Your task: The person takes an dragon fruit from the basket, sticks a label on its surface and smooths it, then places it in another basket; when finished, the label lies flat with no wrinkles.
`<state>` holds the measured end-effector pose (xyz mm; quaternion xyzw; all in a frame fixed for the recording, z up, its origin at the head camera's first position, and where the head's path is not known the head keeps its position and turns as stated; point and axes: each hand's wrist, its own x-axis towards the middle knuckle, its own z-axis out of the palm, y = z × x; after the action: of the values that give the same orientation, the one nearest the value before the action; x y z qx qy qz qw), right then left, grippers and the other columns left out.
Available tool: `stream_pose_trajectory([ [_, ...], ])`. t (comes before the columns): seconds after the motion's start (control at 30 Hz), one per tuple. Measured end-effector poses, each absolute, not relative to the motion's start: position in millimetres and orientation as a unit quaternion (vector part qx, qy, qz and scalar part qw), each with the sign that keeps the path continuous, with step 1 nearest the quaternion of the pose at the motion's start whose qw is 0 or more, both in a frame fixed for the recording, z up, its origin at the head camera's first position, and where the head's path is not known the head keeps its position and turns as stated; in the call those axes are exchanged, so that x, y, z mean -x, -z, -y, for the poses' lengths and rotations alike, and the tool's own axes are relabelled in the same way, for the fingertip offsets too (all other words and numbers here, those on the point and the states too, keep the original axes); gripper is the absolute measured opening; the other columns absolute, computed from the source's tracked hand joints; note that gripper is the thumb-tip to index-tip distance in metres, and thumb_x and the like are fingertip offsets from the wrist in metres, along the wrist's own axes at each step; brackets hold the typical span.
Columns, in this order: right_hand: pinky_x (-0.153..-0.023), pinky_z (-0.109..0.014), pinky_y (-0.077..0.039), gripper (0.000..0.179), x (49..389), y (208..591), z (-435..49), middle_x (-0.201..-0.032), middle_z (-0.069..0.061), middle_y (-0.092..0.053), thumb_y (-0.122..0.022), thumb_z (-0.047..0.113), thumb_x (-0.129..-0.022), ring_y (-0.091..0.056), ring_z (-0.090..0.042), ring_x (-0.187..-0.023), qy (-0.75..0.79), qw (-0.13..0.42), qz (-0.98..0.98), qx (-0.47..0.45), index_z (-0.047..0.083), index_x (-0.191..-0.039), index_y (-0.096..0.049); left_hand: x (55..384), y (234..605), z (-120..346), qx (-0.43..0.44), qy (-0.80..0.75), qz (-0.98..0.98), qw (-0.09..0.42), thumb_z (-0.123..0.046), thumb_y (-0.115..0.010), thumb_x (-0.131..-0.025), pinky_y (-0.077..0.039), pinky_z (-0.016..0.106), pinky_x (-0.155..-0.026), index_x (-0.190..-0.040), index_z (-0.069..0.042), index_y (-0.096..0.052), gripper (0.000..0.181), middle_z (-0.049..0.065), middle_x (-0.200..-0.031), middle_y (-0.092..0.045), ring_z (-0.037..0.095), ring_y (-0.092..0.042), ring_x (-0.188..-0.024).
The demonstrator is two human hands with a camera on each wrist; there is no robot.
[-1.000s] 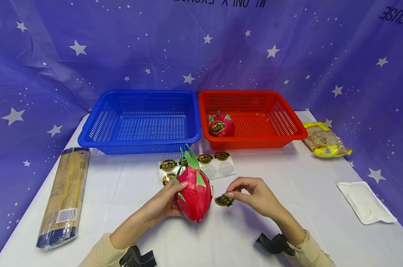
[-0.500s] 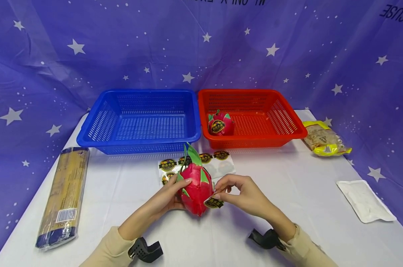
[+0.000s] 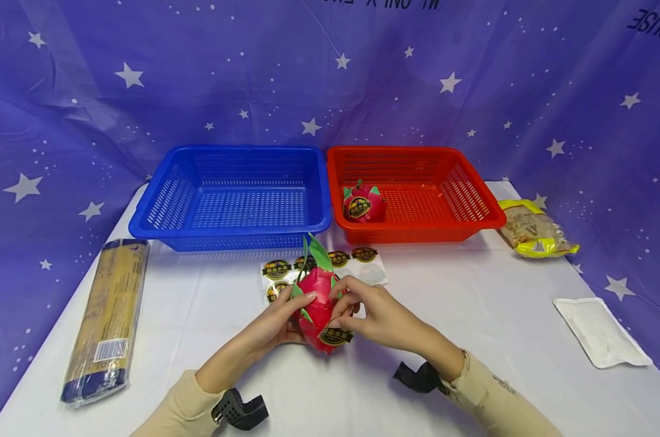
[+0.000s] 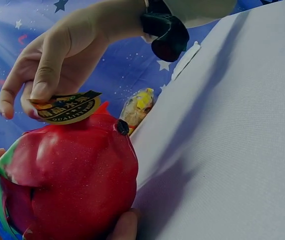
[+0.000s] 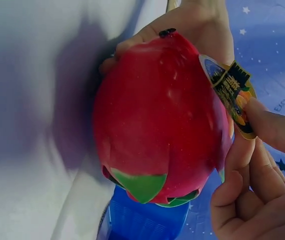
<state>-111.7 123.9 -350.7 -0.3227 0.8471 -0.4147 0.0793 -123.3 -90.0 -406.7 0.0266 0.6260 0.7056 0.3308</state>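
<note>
My left hand (image 3: 270, 331) grips a red dragon fruit (image 3: 315, 285) with green leaf tips, its thumb over the top and fingers round the far side. The fruit's leafy end points toward the baskets. Between thumb and fingers, my right hand (image 3: 370, 312) pinches a round black-and-gold sticker (image 3: 334, 337) by its edge. In the left wrist view the sticker (image 4: 70, 109) lies right at the fruit's surface. The right wrist view shows the sticker (image 5: 227, 92) slanting along the side of the fruit (image 5: 157, 115), its far edge against the skin.
A sticker sheet (image 3: 370, 273) lies behind the fruit. Farther back stand a blue basket (image 3: 232, 233) and a red basket (image 3: 417, 232); a stickered dragon fruit (image 3: 370, 212) sits in the red one. A long yellow packet (image 3: 108, 315) lies left; a yellow bag (image 3: 534, 230) and white packet (image 3: 603, 334) lie right.
My right hand has moved left with the sticker, from beside the dragon fruit to over its right side. The left hand has tilted the fruit slightly and keeps its grip.
</note>
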Motion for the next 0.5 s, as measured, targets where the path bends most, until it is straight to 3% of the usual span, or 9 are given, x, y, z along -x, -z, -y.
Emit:
stream_pose_trajectory([
  [0.33, -0.059, -0.02, -0.042, 0.031, 115.6, 344.9, -120.8, -0.08, 0.008, -0.069, -0.066, 0.008, -0.081, -0.055, -0.002, -0.068, 0.379, 0.086, -0.852, 0.351, 0.012, -0.105, -0.047, 123.5, 405.9, 90.1, -0.028, -0.706, -0.626, 0.331, -0.046, -0.05, -0.088, -0.053, 0.042, -0.078, -0.135, -0.018, -0.021, 0.063, 0.012, -0.106, -0.063, 0.023, -0.067, -0.08],
  [0.5, -0.06, -0.02, -0.042, 0.03, 118.9, 339.6, -120.7, -0.079, 0.009, -0.068, -0.066, 0.01, -0.082, -0.054, -0.002, -0.068, 0.383, 0.103, -0.834, 0.383, 0.013, -0.104, -0.046, 124.0, 406.4, 90.6, -0.025, -0.706, -0.625, 0.332, -0.047, -0.051, -0.087, -0.053, 0.042, -0.078, -0.136, -0.019, -0.021, 0.063, 0.011, -0.104, -0.064, 0.022, -0.067, -0.079],
])
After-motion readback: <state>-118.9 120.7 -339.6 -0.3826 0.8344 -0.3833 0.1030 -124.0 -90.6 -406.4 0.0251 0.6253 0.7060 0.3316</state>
